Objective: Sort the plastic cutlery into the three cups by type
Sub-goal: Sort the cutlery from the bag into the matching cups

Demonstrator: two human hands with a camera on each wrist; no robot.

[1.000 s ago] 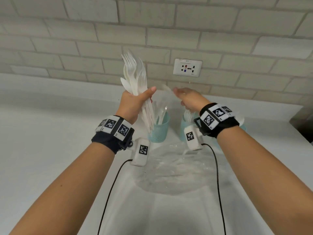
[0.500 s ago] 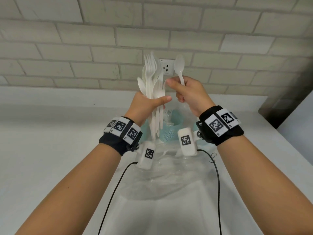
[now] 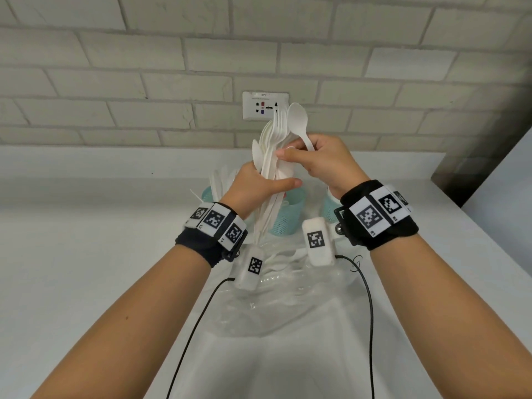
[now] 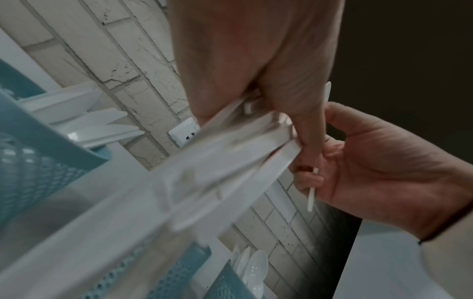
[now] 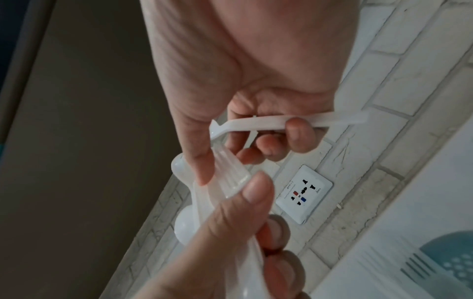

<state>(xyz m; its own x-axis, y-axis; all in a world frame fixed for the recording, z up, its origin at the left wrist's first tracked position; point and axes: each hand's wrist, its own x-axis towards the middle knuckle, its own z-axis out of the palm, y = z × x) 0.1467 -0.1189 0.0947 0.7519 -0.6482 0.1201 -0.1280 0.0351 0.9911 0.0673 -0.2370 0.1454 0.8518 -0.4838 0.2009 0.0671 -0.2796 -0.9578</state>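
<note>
My left hand (image 3: 266, 184) grips a bundle of white plastic cutlery (image 3: 272, 145) upright by the handles; forks and spoons show in it. My right hand (image 3: 302, 155) holds one white spoon (image 3: 298, 119) bowl up, its handle (image 5: 268, 123) in the curled fingers. The right thumb and forefinger touch a fork (image 5: 230, 174) in the bundle. Three teal mesh cups stand behind the hands: a left cup (image 3: 208, 194) with knives (image 4: 102, 125), a middle cup (image 3: 288, 217), and a right cup (image 3: 329, 207) with spoons (image 4: 256, 267).
A crumpled clear plastic bag (image 3: 288, 300) lies on the white counter (image 3: 86, 254) under my wrists. A brick wall with a wall socket (image 3: 264, 106) rises behind the cups. The counter ends at a dark gap (image 3: 466, 174) on the right.
My right hand rose from over the cups to the bundle and now holds a spoon. In the last half second its thumb and forefinger closed in on the bundle.
</note>
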